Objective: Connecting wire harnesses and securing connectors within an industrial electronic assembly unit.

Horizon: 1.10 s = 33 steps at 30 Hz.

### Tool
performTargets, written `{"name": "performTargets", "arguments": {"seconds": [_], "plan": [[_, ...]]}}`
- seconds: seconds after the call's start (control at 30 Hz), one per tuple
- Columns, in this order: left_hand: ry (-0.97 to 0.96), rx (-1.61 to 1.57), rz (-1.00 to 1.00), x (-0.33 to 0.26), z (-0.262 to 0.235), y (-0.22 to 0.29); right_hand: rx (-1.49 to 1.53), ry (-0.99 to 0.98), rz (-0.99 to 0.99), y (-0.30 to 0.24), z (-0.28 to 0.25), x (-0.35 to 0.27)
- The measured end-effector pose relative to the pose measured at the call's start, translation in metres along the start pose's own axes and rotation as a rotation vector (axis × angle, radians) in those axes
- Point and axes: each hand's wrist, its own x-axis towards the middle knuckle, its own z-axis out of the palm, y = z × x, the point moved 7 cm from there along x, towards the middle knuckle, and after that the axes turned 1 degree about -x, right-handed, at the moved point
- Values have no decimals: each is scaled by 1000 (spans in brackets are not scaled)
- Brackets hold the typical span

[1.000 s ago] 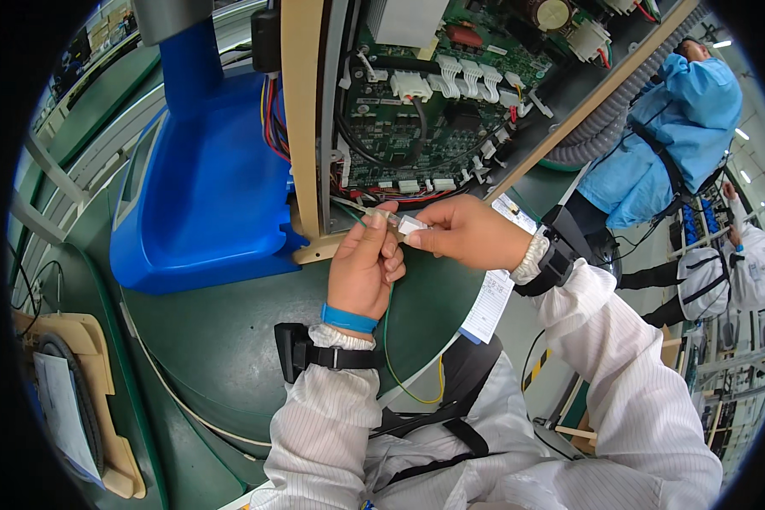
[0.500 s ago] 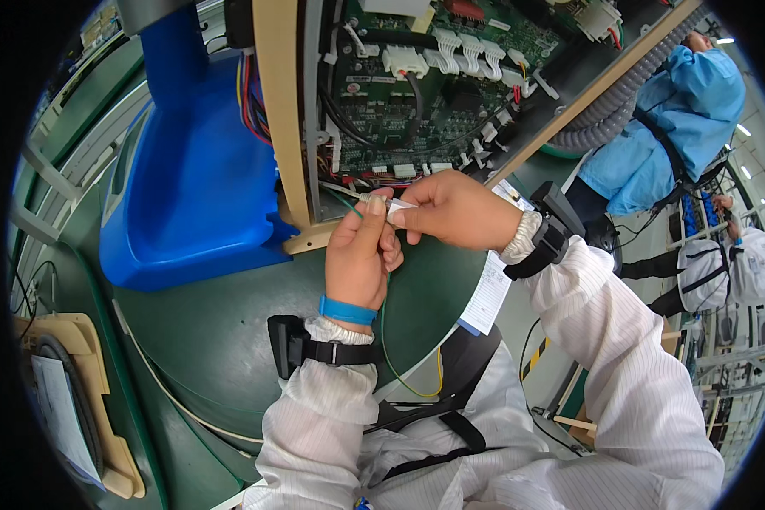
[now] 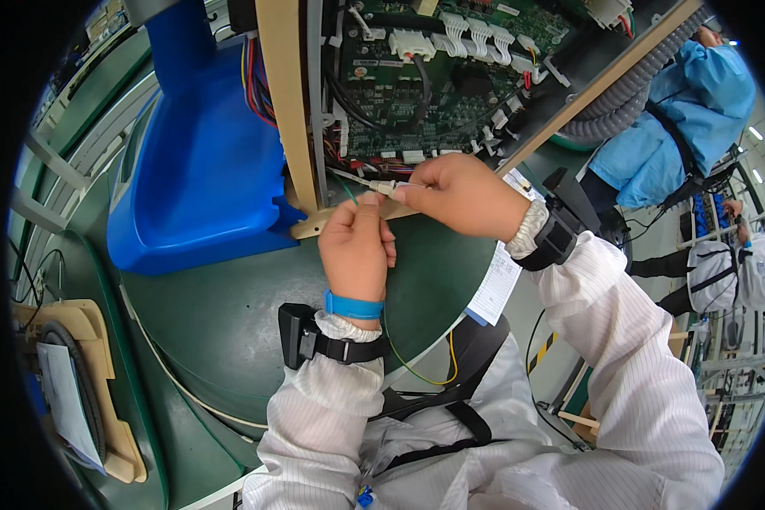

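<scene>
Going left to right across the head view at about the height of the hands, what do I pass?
Blue plastic housing → left hand → small white connector pinched at its fingertips → right hand → black wrist strap → co-worker in a blue coat.

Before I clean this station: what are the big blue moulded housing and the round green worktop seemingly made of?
The big blue moulded housing looks like plastic: uniform colour, rounded edges, soft sheen. The round green worktop seems painted metal or a smooth laminate, semi-matt with faint reflections; which one cannot be told.
</scene>
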Motion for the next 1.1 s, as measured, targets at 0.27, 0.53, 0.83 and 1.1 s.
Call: {"name": "performTargets", "arguments": {"seconds": [0.27, 0.53, 0.83, 1.1], "plan": [[66, 61, 210, -6, -5, 4, -343, 219, 13, -9, -7, -6], [-142, -186, 57, -7, 4, 2, -397, 209, 101, -8, -4, -5], [-307, -319, -8, -4, 9, 10, -357, 88, 80, -14, -1, 4], [-302, -364, -7, 0, 2, 8, -569, 161, 24, -19, -1, 10]]}}
